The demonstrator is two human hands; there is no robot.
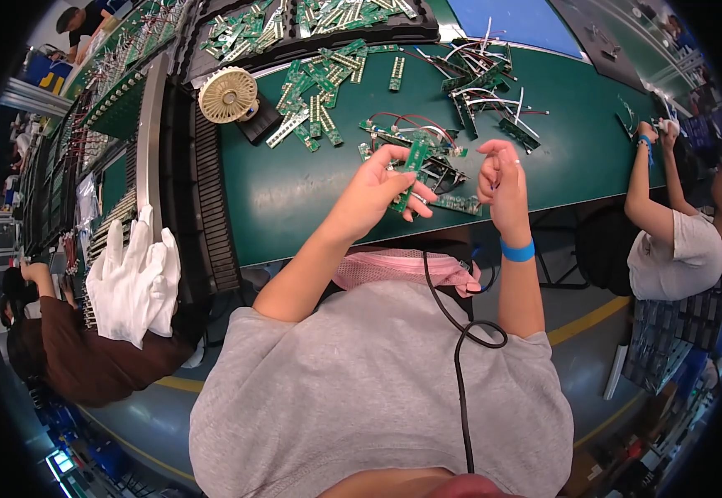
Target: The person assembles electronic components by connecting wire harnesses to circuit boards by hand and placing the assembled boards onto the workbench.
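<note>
Left hand pinches a narrow board; right hand curls beside it

The person's left hand (369,195) grips a narrow green circuit board (417,162) between the thumb and fingers, the thumb lying across its face. The board is held above the table (270,195), its long side running steeply away from the person, and its far end sticks out past the fingertips. The remaining fingers of that hand are loosely bent beneath it.

The right hand (504,187) is raised just to the right, apart from the board. Its fingers are folded in toward the thumb, and whether anything thin is caught between them cannot be told. A blue wristband (517,251) circles that wrist.

Beneath and between the hands lies a small group of boards with red and black wires, and one loose strip (458,203) rests near the table's close edge. Farther back, a heap of wired boards (477,83) with white leads sits to the right, and a scatter of bare boards (321,83) to the left, next to a cream-coloured fan (228,95).
</note>
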